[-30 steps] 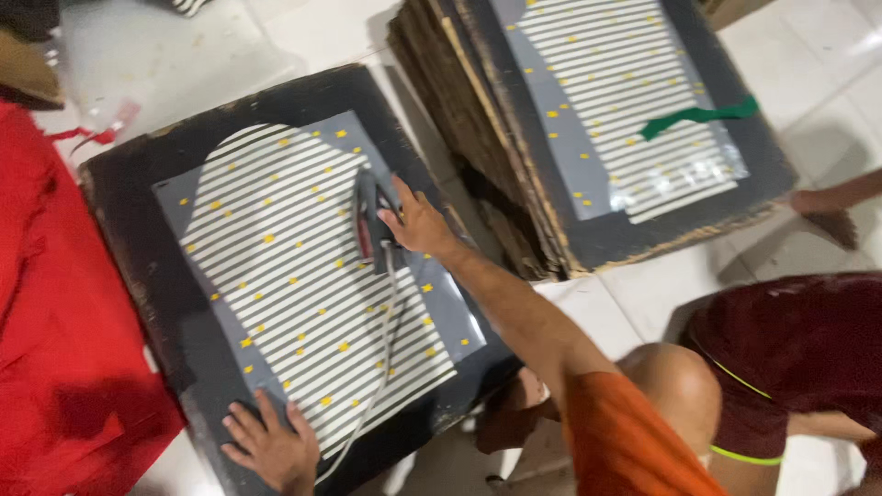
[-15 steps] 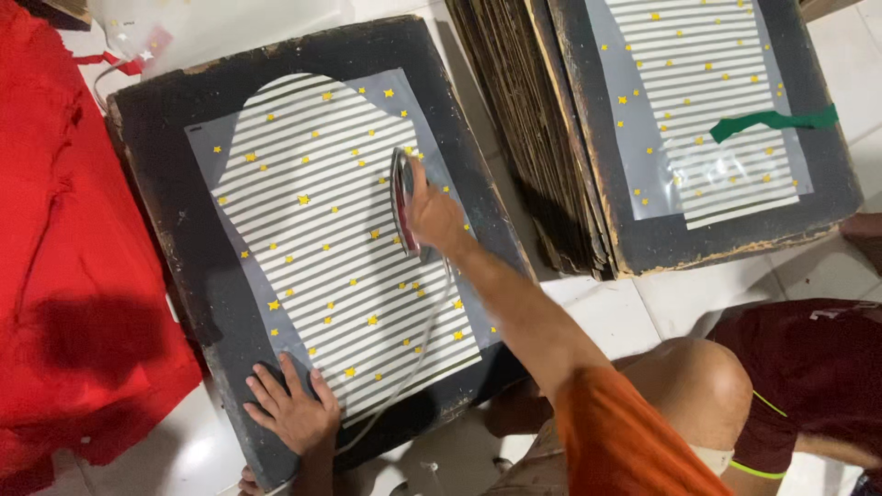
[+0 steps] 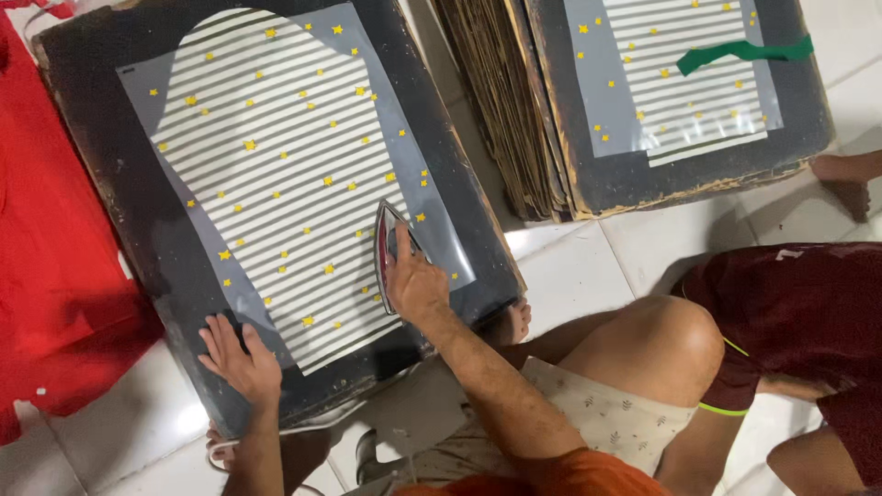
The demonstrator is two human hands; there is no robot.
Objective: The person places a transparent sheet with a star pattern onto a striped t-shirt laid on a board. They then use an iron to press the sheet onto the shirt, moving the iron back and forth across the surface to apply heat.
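Right hand (image 3: pixel 415 283) closed in a grip, forearm reaching forward from lower right. Left hand (image 3: pixel 241 356) flat, palm down, fingers (image 3: pixel 213 332) spread, wrist straight, forearm below.

R hand (image 3: pixel 415 285) gripping iron (image 3: pixel 384 250), striped sheet (image 3: pixel 276 165)

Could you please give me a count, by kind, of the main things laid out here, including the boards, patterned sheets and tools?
Dark boards with a sheet on top: 2
Striped, star-dotted sheets: 2
Irons: 1, under the right hand
Green strips: 1
Red cloths: 1
Total: 7
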